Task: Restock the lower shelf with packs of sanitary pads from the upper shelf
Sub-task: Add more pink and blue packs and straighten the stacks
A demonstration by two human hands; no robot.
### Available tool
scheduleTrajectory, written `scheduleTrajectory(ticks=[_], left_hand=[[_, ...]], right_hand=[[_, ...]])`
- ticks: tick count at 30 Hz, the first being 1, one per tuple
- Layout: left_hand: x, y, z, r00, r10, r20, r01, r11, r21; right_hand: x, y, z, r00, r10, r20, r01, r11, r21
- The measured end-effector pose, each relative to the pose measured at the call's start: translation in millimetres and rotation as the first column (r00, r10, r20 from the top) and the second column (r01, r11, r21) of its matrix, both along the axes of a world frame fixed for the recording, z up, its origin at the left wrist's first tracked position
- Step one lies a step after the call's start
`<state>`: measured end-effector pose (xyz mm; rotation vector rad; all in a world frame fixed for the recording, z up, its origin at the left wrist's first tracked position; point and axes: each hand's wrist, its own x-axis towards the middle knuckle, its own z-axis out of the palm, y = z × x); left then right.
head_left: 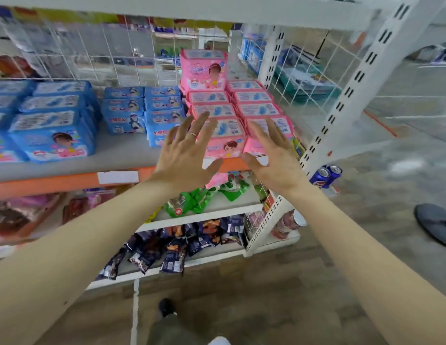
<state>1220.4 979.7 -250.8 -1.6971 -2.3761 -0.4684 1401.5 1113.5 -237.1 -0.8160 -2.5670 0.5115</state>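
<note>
Left hand: the left hand (pixel 186 155) is up in front of the pink packs (pixel 218 125), fingers spread wide, a ring (pixel 191 133) on one finger, gripping nothing.
Right hand: the right hand (pixel 274 155) hovers beside it, fingers splayed too, nothing held.
Pink packs: two rows stacked on the orange-edged shelf (pixel 67 181), just behind the fingertips; whether they touch cannot be told.
Top pack: one upright pink pack (pixel 204 69) stands at the back.
Neighbours: blue packs (pixel 144 113) left of the pink rows.
Below: green pouches (pixel 192 197) on the next shelf down, dark snack bags (pixel 172 242) lower still.
Right flank: white slotted upright (pixel 346 95) and wire mesh (pixel 304 78) close that side.
</note>
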Motion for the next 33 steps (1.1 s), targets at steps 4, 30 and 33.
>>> scheduleTrajectory(ticks=[4,30,33], left_hand=[[32,-22,2,0.999,0.008,-0.050,-0.006,0.999,0.034],[-25,-187,42,0.973,0.082,-0.214,-0.045,0.984,0.175],[-47,-211,47,0.972,0.103,-0.213,-0.070,0.985,0.157]], right_hand=[[24,-10,2,0.999,0.009,-0.033,-0.008,0.999,0.045],[-25,-144,35,0.995,0.075,-0.061,-0.059,0.970,0.237],[-46,-167,34,0.993,0.077,-0.093,-0.056,0.975,0.216]])
